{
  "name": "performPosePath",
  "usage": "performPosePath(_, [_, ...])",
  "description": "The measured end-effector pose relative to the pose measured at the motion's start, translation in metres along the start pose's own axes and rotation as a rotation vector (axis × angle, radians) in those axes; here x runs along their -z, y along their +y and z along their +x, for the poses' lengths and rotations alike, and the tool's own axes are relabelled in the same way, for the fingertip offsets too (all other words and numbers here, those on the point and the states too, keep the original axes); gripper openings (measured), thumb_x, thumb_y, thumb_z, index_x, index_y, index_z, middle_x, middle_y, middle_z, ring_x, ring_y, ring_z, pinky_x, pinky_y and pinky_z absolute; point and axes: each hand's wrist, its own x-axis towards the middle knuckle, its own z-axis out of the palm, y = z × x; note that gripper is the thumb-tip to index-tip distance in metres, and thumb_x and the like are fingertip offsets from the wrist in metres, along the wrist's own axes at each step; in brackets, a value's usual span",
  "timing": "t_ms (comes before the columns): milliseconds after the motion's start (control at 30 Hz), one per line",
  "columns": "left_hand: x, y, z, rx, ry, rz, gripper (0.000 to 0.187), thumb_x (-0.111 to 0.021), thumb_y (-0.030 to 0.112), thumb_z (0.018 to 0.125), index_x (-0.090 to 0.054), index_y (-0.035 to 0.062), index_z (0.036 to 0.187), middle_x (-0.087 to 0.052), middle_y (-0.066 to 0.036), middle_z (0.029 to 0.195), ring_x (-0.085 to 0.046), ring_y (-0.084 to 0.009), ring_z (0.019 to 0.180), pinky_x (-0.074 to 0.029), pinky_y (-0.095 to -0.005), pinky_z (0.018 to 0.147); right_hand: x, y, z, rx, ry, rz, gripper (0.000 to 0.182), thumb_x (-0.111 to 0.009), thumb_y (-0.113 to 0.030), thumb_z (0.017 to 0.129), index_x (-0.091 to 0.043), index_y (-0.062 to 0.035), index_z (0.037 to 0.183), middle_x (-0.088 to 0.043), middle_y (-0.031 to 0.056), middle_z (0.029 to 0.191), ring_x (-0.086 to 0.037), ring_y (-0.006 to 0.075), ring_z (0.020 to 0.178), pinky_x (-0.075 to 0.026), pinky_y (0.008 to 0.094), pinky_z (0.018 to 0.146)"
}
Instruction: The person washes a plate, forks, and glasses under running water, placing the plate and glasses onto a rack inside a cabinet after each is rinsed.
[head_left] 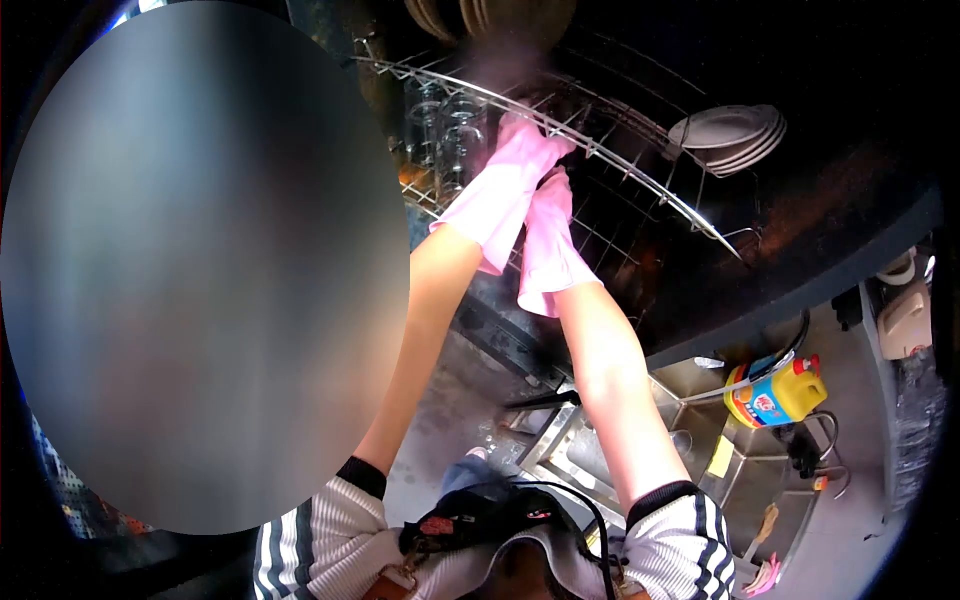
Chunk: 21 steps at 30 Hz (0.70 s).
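Note:
Both of my hands wear pink rubber gloves and reach up into a dark cabinet with a wire rack (610,155). My left hand (528,140) is beside the clear glasses, partly behind the rack's front rail, its fingers blurred and hidden. Just below and to the right, close to the left, is my right hand (551,190); its fingers cannot be made out either. Two tall clear glasses, one glass (424,120) and another glass (462,140), stand upright left of my hands. Whether either hand holds anything does not show.
A stack of white plates (735,138) sits on the rack at right. Round dishes (515,18) show at the top. Below right are a metal sink (685,385), a yellow jug (775,393) and a pink glove (763,577). A blurred grey oval covers the left side.

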Motion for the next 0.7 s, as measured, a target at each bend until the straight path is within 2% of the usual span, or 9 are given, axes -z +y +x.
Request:
performPosePath(100, [0.037,0.060,-0.030,0.169,0.139,-0.146,0.064,-0.080,0.020,0.075,-0.053,0.0036,0.132,-0.066,-0.018,0.117,-0.065,-0.0331,0.106,-0.055,-0.0366,0.093,0.006,-0.049,-0.037,-0.186,0.137,0.059,0.054,-0.058,-0.047,0.094,-0.055,-0.0069,0.129,-0.069,0.0185,0.114,-0.068,0.0336,0.108,-0.055,0.0403,0.087])
performPosePath(133, [0.048,0.079,-0.042,0.199,0.173,-0.173,0.068,-0.080,0.024,0.076,-0.051,0.0036,0.134,-0.065,-0.020,0.118,-0.064,-0.0358,0.107,-0.054,-0.0377,0.095,0.005,-0.051,-0.036,-0.184,0.137,0.028,0.054,-0.059,-0.047,0.092,-0.055,-0.0065,0.129,-0.069,0.0185,0.113,-0.068,0.0337,0.108,-0.056,0.0403,0.087])
performPosePath(200, [0.065,0.097,-0.056,0.160,0.222,-0.110,0.062,-0.077,0.018,0.078,-0.050,-0.0008,0.131,-0.067,-0.022,0.100,-0.069,-0.0334,0.088,-0.059,-0.0385,0.076,0.000,-0.043,-0.029,-0.157,0.139,-0.015,0.056,-0.061,-0.046,0.090,-0.054,-0.0058,0.128,-0.069,0.0186,0.113,-0.068,0.0339,0.107,-0.056,0.0402,0.087])
performPosePath(433, [0.100,0.081,-0.109,0.256,0.004,-0.273,0.063,-0.065,0.000,0.079,-0.047,-0.0091,0.139,-0.068,-0.021,0.103,-0.069,-0.0263,0.102,-0.056,-0.0370,0.092,-0.011,-0.023,-0.017,-0.095,0.160,-0.128,0.063,-0.070,-0.045,0.082,-0.054,-0.0033,0.126,-0.069,0.0189,0.111,-0.069,0.0344,0.104,-0.057,0.0402,0.085])
performPosePath(467, [0.123,0.110,-0.126,0.341,0.020,-0.350,0.058,-0.069,0.004,0.083,-0.049,-0.0063,0.136,-0.067,-0.020,0.115,-0.060,-0.0240,0.123,-0.044,-0.0360,0.110,-0.010,-0.022,-0.017,-0.090,0.156,-0.148,0.064,-0.072,-0.044,0.081,-0.054,-0.0030,0.125,-0.069,0.0189,0.110,-0.069,0.0345,0.104,-0.057,0.0401,0.085])
performPosePath(600, [0.137,0.109,-0.155,0.346,0.123,-0.471,0.041,-0.069,0.010,0.091,-0.054,-0.0035,0.127,-0.067,-0.016,0.119,-0.064,-0.0217,0.116,-0.048,-0.0329,0.104,-0.004,-0.021,-0.020,-0.070,0.153,-0.220,0.068,-0.077,-0.044,0.076,-0.054,-0.0016,0.124,-0.069,0.0190,0.109,-0.069,0.0348,0.102,-0.057,0.0401,0.084])
performPosePath(633, [0.143,0.104,-0.153,0.379,0.063,-0.451,0.040,-0.066,0.014,0.092,-0.056,0.0053,0.130,-0.061,-0.012,0.127,-0.061,-0.0221,0.121,-0.047,-0.0337,0.106,-0.003,-0.022,-0.020,-0.064,0.152,-0.231,0.069,-0.078,-0.043,0.075,-0.054,-0.0012,0.124,-0.069,0.0191,0.109,-0.070,0.0349,0.101,-0.058,0.0401,0.084])
performPosePath(700, [0.148,0.102,-0.152,0.400,0.054,-0.724,0.038,-0.066,0.009,0.092,-0.055,0.0017,0.128,-0.064,-0.013,0.123,-0.064,-0.0204,0.115,-0.049,-0.0319,0.103,-0.003,-0.024,-0.023,-0.067,0.154,-0.241,0.071,-0.080,-0.043,0.072,-0.054,-0.0005,0.123,-0.069,0.0191,0.108,-0.070,0.0351,0.101,-0.058,0.0401,0.083])
